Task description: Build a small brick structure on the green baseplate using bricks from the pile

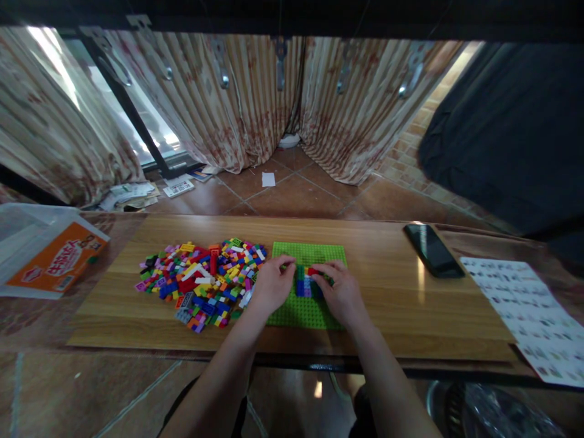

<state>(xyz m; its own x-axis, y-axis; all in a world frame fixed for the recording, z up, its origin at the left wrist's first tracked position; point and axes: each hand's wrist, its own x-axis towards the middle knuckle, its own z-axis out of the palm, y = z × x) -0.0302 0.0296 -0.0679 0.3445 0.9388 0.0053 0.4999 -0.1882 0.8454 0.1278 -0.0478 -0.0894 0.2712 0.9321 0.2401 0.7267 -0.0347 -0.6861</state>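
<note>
One square green studded plastic baseplate [283, 317], midway along the long brown wooden board [456, 316], between far and near edges. Right hand [341, 292]: fingertips pinching one small red plastic brick [311, 271] there. Left hand [272, 283]: fingers nearly together, contents indeterminable. Beyond board's left edge: one orange label [59, 263], white Chinese characters blurred.

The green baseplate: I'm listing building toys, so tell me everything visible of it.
The baseplate is bright green, roughly square, plastic-looking and studded. It lies flat on the wood-grain tabletop, right of the loose bricks. Coloured bricks sit near its middle. The left hand and right hand hide parts of it; contact is unclear.
</note>
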